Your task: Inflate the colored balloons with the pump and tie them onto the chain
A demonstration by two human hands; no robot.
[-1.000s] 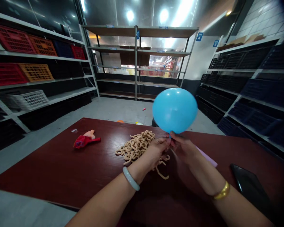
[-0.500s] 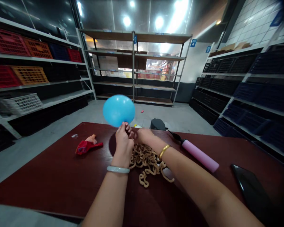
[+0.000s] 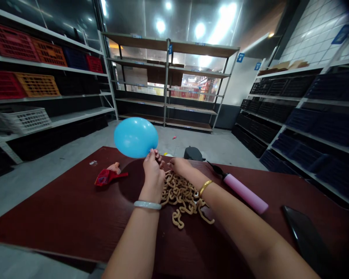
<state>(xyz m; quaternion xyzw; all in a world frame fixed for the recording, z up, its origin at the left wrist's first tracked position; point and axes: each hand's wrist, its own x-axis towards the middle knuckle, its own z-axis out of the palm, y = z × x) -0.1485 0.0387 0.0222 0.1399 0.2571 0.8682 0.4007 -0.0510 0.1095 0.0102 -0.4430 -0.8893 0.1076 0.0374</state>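
An inflated blue balloon [image 3: 135,136] floats over the table's far edge, tilted with its round end to the left. My left hand [image 3: 153,167] is closed on the balloon's neck. Just to the right, my right hand [image 3: 179,166] has its fingers pinched together; whatever is between them is too small to make out. Below both hands lies a loose heap of tan, curly, cord-like pieces [image 3: 182,192], partly covered by my right forearm.
On the dark red table [image 3: 69,221] lie a deflated red balloon [image 3: 107,177], a pink hand pump [image 3: 246,193] with a black nozzle, and a black phone [image 3: 304,232]. A dark grey object [image 3: 193,153] stands beyond the far edge. Shelves with crates [image 3: 37,84] line the sides.
The blue balloon has swung left and tilted. My right hand has drawn slightly away from my left, leaving a small gap. The camera view has shifted a little.
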